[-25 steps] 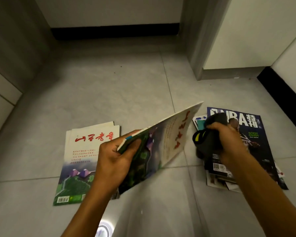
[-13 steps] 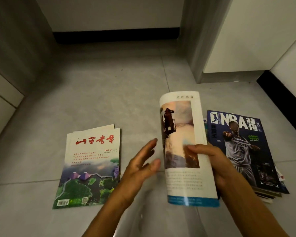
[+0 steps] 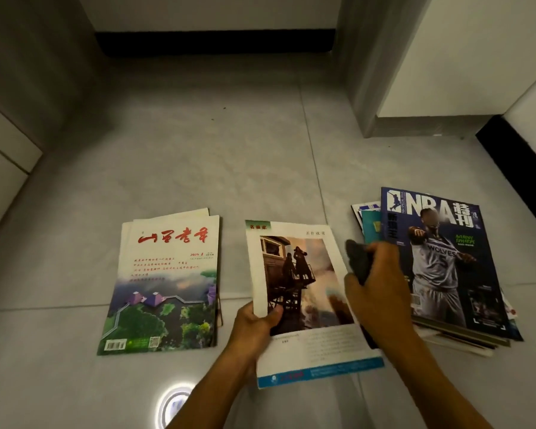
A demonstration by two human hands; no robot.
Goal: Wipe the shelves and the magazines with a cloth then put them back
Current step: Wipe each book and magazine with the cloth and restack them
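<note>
Your left hand (image 3: 257,323) pinches the back-cover-up magazine (image 3: 304,305); right hand (image 3: 381,283) clutches the dark cloth (image 3: 358,261). Wiping step; next, sweep across that cover.

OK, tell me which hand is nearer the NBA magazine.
Right. The right hand, gripping the cloth, hovers at the left edge of the NBA magazine. The left hand holds the middle magazine by its left edge, farther away.
</note>
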